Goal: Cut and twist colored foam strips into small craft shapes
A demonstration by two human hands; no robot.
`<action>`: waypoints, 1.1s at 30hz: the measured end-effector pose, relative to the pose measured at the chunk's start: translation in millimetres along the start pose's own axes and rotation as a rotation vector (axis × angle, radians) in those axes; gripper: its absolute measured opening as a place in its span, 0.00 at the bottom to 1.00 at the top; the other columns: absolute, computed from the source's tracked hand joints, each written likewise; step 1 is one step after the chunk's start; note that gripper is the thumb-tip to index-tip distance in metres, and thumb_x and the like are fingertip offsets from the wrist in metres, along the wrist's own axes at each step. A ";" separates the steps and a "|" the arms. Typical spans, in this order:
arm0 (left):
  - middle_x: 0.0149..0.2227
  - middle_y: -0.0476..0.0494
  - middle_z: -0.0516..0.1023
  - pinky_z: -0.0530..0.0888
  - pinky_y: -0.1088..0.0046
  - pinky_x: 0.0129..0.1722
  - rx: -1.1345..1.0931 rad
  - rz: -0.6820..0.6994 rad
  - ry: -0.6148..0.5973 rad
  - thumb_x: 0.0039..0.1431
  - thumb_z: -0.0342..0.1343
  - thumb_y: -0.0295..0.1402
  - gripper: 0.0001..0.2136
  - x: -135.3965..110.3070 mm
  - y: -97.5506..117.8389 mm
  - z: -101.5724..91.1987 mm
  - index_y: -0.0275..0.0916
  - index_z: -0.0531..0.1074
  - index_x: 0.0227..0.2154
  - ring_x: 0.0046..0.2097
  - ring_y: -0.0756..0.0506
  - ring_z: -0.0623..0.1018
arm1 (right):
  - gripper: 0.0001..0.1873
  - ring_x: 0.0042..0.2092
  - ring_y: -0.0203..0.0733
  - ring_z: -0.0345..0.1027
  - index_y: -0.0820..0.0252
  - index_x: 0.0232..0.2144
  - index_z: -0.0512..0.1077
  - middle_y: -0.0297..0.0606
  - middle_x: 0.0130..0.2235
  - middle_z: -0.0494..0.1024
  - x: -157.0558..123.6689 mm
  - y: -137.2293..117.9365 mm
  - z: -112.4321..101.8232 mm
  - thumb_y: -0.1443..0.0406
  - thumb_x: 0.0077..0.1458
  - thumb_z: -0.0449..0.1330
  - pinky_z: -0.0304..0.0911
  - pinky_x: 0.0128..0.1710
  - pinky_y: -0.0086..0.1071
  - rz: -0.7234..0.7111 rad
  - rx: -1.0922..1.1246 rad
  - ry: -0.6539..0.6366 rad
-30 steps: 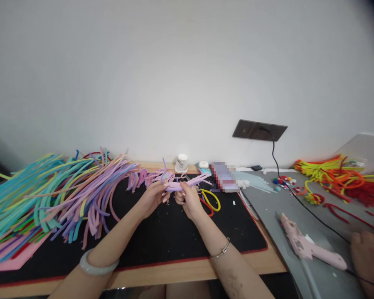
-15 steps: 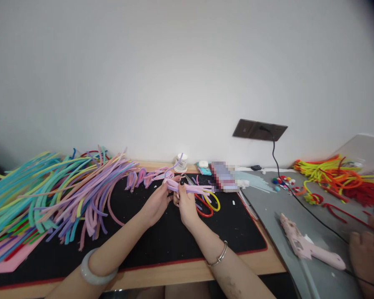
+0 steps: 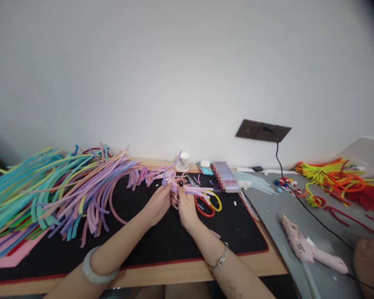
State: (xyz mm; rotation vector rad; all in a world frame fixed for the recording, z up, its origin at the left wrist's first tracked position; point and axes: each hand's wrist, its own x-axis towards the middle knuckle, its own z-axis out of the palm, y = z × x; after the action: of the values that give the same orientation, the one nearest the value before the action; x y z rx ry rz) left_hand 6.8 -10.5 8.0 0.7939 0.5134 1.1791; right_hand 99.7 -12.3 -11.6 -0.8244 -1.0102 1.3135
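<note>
Over the middle of the black mat [image 3: 162, 245] both hands are closed on one bundle of pink and lilac pipe cleaners [image 3: 198, 190]. My left hand [image 3: 158, 204] pinches its left end, where a lilac strand curls up and away. My right hand [image 3: 186, 208] grips beside it, thumb on top, with the loose ends sticking out to the right. Partly under these ends lies a pair of scissors with red and yellow handles [image 3: 208, 214]. Behind my left hand sit several folded pink and lilac pipe cleaner pieces [image 3: 142, 177]. My fingers hide the middle of the bundle.
A large heap of pipe cleaners [image 3: 65, 187] covers the left side. At the back stand a white cup [image 3: 183, 159] and a blurred phone-like item [image 3: 226, 176]. On the grey table lie a pink glue gun [image 3: 311, 249], pompoms [image 3: 285, 184] and another person's hand [image 3: 369, 259].
Both hands stay on the bundle, with the fingers slightly shifted and the lilac strand curling more at its left end. The view has drifted a little. The other person's hand has moved.
</note>
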 end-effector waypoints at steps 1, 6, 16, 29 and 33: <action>0.32 0.45 0.76 0.70 0.76 0.27 -0.001 0.015 0.016 0.53 0.60 0.41 0.15 1.3 1.2 -2.2 0.37 0.74 0.40 0.27 0.51 0.72 | 0.24 0.17 0.28 0.45 0.58 0.19 0.57 0.26 0.17 0.54 0.7 -1.3 -0.7 0.47 0.53 0.55 0.41 0.17 0.26 -0.001 -0.007 0.000; 0.31 0.45 0.76 0.71 0.74 0.35 0.113 0.074 0.143 0.47 0.64 0.37 0.10 7.4 7.1 -14.1 0.35 0.75 0.29 0.34 0.49 0.75 | 0.25 0.17 0.27 0.43 0.59 0.18 0.55 0.24 0.16 0.52 8.1 -4.4 -9.1 0.47 0.51 0.56 0.39 0.17 0.26 0.016 -0.080 -0.037; 0.23 0.47 0.76 0.71 0.76 0.29 0.367 -0.062 0.229 0.42 0.67 0.40 0.14 8.1 11.1 -20.7 0.34 0.74 0.25 0.25 0.51 0.75 | 0.26 0.16 0.27 0.41 0.57 0.17 0.53 0.24 0.15 0.50 26.9 -12.3 -33.1 0.46 0.50 0.56 0.38 0.17 0.26 0.077 -0.193 -0.159; 0.24 0.40 0.80 0.73 0.76 0.27 0.487 -0.157 0.153 0.41 0.67 0.44 0.17 8.2 14.6 -19.5 0.32 0.73 0.23 0.24 0.49 0.78 | 0.27 0.16 0.26 0.41 0.58 0.18 0.53 0.23 0.16 0.50 29.1 -16.7 -38.2 0.45 0.51 0.54 0.38 0.16 0.25 0.046 -0.172 -0.156; 0.25 0.40 0.80 0.73 0.76 0.26 0.493 -0.176 0.119 0.41 0.67 0.43 0.16 6.8 15.7 -17.0 0.33 0.73 0.22 0.25 0.48 0.78 | 0.27 0.16 0.27 0.42 0.58 0.17 0.53 0.23 0.15 0.51 29.7 -19.4 -39.7 0.45 0.50 0.55 0.39 0.16 0.25 0.063 -0.205 -0.153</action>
State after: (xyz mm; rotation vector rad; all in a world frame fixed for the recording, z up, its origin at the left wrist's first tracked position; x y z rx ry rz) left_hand -12.9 3.2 9.7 1.0751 0.9761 0.9487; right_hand 143.1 17.7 -4.7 -0.9266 -1.2645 1.3582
